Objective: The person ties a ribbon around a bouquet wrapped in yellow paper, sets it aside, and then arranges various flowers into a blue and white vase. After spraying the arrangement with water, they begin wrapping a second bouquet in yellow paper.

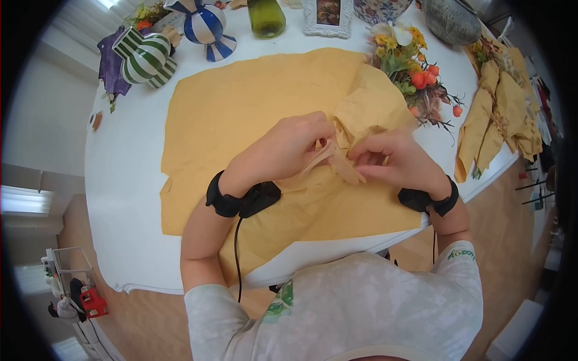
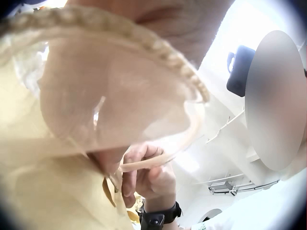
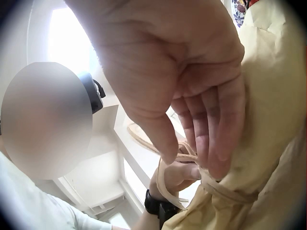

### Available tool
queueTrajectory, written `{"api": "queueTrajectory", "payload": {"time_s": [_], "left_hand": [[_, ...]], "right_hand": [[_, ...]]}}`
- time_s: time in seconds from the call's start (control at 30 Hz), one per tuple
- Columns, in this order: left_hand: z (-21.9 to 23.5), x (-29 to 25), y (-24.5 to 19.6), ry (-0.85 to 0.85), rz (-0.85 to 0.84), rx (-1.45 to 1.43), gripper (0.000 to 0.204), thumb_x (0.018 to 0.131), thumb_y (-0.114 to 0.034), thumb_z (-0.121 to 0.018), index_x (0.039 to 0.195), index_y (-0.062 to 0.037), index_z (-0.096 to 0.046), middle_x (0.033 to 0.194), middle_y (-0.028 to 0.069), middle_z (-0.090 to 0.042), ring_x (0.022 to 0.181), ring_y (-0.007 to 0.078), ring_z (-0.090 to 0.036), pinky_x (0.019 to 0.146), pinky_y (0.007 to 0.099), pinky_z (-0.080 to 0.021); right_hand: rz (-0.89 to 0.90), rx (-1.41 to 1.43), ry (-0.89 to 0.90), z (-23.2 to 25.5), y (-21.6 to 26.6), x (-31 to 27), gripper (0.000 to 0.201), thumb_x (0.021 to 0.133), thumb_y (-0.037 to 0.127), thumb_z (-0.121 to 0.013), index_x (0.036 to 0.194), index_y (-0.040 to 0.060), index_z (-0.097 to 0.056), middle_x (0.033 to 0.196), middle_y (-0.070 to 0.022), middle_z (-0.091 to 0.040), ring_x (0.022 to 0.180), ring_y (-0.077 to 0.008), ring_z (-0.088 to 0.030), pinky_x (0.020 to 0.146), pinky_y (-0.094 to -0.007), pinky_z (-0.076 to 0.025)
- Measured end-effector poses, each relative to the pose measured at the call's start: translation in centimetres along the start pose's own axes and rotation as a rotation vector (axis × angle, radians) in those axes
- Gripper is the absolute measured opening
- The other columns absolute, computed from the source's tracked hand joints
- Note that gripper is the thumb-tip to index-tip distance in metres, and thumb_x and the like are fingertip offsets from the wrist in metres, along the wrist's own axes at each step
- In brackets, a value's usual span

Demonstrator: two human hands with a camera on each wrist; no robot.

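A pale peach ribbon (image 1: 346, 169) crosses the pinched-in waist of a yellow wrapping paper sheet (image 1: 241, 114). My left hand (image 1: 298, 143) pinches the ribbon on the left of the gather. On the other side my right hand (image 1: 391, 157) holds it between thumb and fingertips. The right wrist view shows the ribbon (image 3: 230, 193) wrapped round the creased paper, with a loop and a loose end beside the fingers. A sheer stretch of ribbon with a braided-looking edge (image 2: 120, 36) fills the front of the left wrist view. The gathered paper (image 1: 373, 99) fans out beyond my hands.
A flower bunch (image 1: 415, 69) lies at the right back of the white table (image 1: 126, 198). Behind the paper stand a green-striped vase (image 1: 144, 58), a blue-striped vase (image 1: 205, 25), a green glass vase (image 1: 266, 18) and a photo frame (image 1: 328, 27). Another paper-wrapped bundle (image 1: 500, 108) lies far right.
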State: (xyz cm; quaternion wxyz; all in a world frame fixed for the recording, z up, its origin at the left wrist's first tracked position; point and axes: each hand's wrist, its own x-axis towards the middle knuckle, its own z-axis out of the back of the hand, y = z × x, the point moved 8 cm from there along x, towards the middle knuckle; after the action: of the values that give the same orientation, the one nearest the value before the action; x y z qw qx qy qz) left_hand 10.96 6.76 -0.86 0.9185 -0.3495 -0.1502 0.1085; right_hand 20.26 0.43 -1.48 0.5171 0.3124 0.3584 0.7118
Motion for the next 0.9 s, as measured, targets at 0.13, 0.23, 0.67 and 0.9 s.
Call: {"api": "queueTrajectory", "payload": {"time_s": [0.13,0.23,0.67,0.9], "left_hand": [[0.0,0.2,0.1,0.071,0.022,-0.109,0.009,0.076,-0.006,-0.059,0.075,-0.0038,-0.051,0.068,0.0054,-0.05,0.061,0.0169,-0.048,0.055,0.0271,-0.039],[-0.5,0.1,0.4,0.168,0.072,-0.222,0.012,0.075,-0.006,-0.062,0.077,-0.004,-0.05,0.068,0.0027,-0.048,0.062,0.0124,-0.046,0.055,0.0253,-0.038],[4.2,-1.2,5.7,-0.173,0.455,-0.544,0.016,0.076,-0.009,-0.061,0.088,-0.0054,-0.05,0.067,-0.0049,-0.042,0.061,0.0035,-0.042,0.052,0.0197,-0.038],[12.9,-4.9,7.8,-0.744,0.486,0.093,0.027,0.074,-0.011,-0.061,0.098,-0.0041,-0.052,0.074,0.0019,-0.049,0.069,0.0124,-0.05,0.06,0.026,-0.044]], "right_hand": [[0.042,-0.242,-0.112,-1.1,0.9,0.3,0.015,0.07,0.013,-0.067,0.076,0.0039,-0.057,0.06,-0.0056,-0.058,0.052,-0.0163,-0.057,0.049,-0.0265,-0.044],[0.099,-0.346,-0.182,-1.6,1.0,0.3,0.013,0.07,0.012,-0.066,0.071,0.0047,-0.055,0.058,-0.0064,-0.056,0.051,-0.0203,-0.056,0.048,-0.0298,-0.043],[0.191,-0.097,0.286,-2.0,1.6,-2.9,0.012,0.069,0.008,-0.063,0.07,0.0,-0.053,0.077,-0.0112,-0.056,0.075,-0.0204,-0.055,0.064,-0.0292,-0.042],[0.043,-0.152,0.667,0.2,1.5,-8.1,0.03,0.071,0.003,-0.06,0.101,0.004,-0.058,0.1,-0.0124,-0.059,0.094,-0.028,-0.056,0.08,-0.0329,-0.045]]}}
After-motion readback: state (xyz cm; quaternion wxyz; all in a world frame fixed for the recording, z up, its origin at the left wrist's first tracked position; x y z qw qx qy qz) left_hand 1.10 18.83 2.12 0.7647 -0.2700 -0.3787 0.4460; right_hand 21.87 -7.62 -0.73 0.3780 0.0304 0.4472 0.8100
